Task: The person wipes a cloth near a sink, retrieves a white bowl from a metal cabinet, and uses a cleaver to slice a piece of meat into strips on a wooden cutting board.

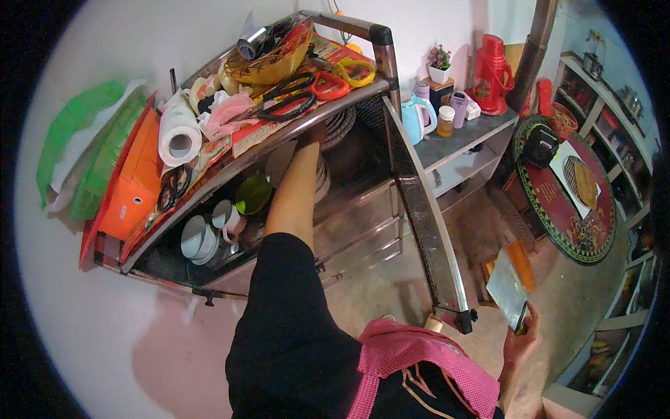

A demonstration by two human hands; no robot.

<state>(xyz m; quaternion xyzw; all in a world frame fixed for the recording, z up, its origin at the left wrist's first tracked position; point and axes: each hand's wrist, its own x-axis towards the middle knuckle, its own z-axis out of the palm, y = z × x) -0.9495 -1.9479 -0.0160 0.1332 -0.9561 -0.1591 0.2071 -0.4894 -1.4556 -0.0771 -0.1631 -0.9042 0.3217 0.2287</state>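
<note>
My left hand [312, 135] reaches into the open cabinet beneath its top shelf, beside stacked plates [323, 180]; its fingers are in shadow and cannot be made out. A green bowl [253, 194], a white mug [225, 214] and white bowls [198, 238] stand to the left of that forearm inside the cabinet. At the lower right, my right hand [526, 335] grips the dark handle of a cleaver [506, 288], its broad metal blade pointing up and away from me.
The cabinet door [426, 214] hangs open between my arms. Scissors [330, 85], a paper towel roll [179, 137] and a basket [272, 65] crowd the cabinet top. A light-blue kettle [414, 119] and a red thermos [491, 78] stand on a low shelf. A round tray [555, 220] lies farther right.
</note>
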